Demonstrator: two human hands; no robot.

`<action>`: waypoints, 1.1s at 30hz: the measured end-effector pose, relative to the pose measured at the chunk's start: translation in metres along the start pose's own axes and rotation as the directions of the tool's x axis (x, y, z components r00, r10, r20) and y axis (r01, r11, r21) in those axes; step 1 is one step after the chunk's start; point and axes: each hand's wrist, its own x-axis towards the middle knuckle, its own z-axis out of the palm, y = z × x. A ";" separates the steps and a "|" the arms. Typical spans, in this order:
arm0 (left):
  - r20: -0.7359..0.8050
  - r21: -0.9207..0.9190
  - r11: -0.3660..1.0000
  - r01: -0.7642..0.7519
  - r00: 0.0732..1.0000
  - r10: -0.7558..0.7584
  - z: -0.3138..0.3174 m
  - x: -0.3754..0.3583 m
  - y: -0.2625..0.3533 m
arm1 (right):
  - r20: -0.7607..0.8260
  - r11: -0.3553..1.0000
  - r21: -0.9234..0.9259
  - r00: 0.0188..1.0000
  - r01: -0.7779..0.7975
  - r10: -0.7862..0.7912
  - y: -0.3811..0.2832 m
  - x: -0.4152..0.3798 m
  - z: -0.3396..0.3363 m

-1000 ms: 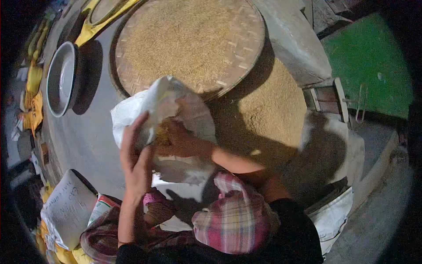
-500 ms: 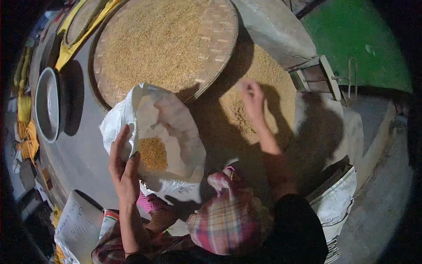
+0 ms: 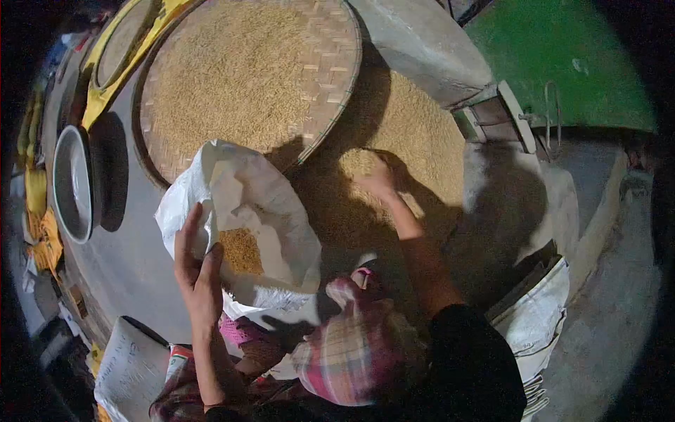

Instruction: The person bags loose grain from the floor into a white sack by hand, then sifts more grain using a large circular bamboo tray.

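Observation:
A white woven sack [image 3: 274, 211] stands with its mouth wide open, and golden grain [image 3: 240, 252] shows at its bottom. My left hand [image 3: 199, 264] grips the sack's left rim, fingers on the outside. To the right, my right hand [image 3: 377, 179] is down at the grain pile [image 3: 425, 133] on the floor. Its fingers are bent at the near-left part of the pile; whether grain is in them is too small to tell. Behind the sack lies a large round woven tray [image 3: 330, 77] with grain spread over it.
A metal basin [image 3: 73, 184] rests at the left, near a yellow-edged tray [image 3: 105, 91]. White sacks [image 3: 130, 369] lie at lower left, others [image 3: 538, 320] at lower right. A small wooden frame [image 3: 496, 119] adjoins the green surface [image 3: 562, 63]. Pink footwear [image 3: 239, 330] shows below the sack.
My right hand has moved down and left from above the pile onto the grain. My left hand still holds the sack's rim. The whole view has shifted slightly.

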 end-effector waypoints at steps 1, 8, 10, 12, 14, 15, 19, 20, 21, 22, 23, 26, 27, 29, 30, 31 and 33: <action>0.003 0.004 1.000 -0.008 1.000 0.008 0.000 -0.001 0.001 | 0.003 0.987 0.134 0.996 -0.087 0.088 0.010 -0.002 0.005; 0.020 0.028 1.000 -0.004 1.000 0.003 -0.004 -0.004 -0.001 | 0.206 0.674 0.672 0.951 -0.308 0.230 0.020 -0.041 -0.007; 0.015 0.056 0.998 -0.002 1.000 0.001 -0.002 -0.004 -0.001 | 0.240 0.682 0.678 0.959 -0.275 0.147 -0.005 -0.054 -0.015; 0.056 0.085 0.996 -0.042 0.998 0.037 -0.007 -0.004 -0.008 | 0.285 0.646 0.726 0.958 -0.234 0.027 -0.045 -0.071 -0.025; 0.049 0.101 0.993 -0.060 0.997 0.055 -0.008 -0.005 -0.009 | 0.336 0.592 0.778 0.935 -0.210 -0.111 -0.099 -0.094 -0.027; 0.050 0.119 0.990 -0.076 0.996 0.071 -0.009 -0.006 -0.010 | 0.369 0.526 0.827 0.897 -0.198 -0.244 -0.118 -0.101 -0.019; 0.055 0.158 0.979 -0.131 0.991 0.124 -0.018 -0.014 -0.009 | 0.620 0.708 0.698 0.584 -0.106 -0.524 -0.183 -0.109 0.038; 0.044 0.162 0.978 -0.131 0.991 0.125 -0.023 -0.016 -0.005 | 0.469 0.664 0.699 0.529 0.267 -0.707 -0.178 -0.099 0.078; 0.017 0.209 0.969 -0.129 0.992 0.129 -0.030 -0.018 0.003 | 0.406 0.599 0.667 0.459 0.442 -0.790 -0.182 -0.097 0.102; -0.009 0.255 0.959 -0.126 0.991 0.132 -0.036 -0.021 0.010 | 0.336 0.507 0.619 0.381 0.600 -0.861 -0.194 -0.100 0.120; -0.085 0.159 0.982 -0.101 0.990 0.116 -0.045 -0.024 0.014 | 0.579 0.647 0.352 0.385 0.677 -0.719 -0.203 -0.101 0.132; -0.101 0.152 0.982 -0.108 0.987 0.124 -0.068 -0.031 0.032 | 0.642 0.449 -0.076 0.388 0.890 -0.661 -0.192 -0.121 0.156; -0.106 0.160 0.981 -0.106 0.987 0.124 -0.069 -0.032 0.030 | 0.588 0.327 -0.144 0.347 0.934 -0.731 -0.182 -0.121 0.172; -0.120 0.136 0.988 -0.079 0.988 0.095 -0.066 -0.033 0.023 | 0.456 0.158 -0.175 0.222 0.972 -0.862 -0.163 -0.117 0.207; -0.086 0.165 0.981 -0.101 0.989 0.116 -0.060 -0.032 0.022 | 0.377 0.103 -0.128 0.144 0.986 -0.915 -0.167 -0.120 0.203; -0.077 0.159 0.982 -0.102 0.990 0.115 -0.055 -0.030 0.019 | 0.378 0.110 -0.137 0.155 0.984 -0.913 -0.168 -0.120 0.194; 0.041 0.256 0.958 -0.130 0.992 0.123 -0.043 -0.026 0.013 | 0.404 0.182 -0.190 0.246 0.965 -0.881 -0.168 -0.117 0.165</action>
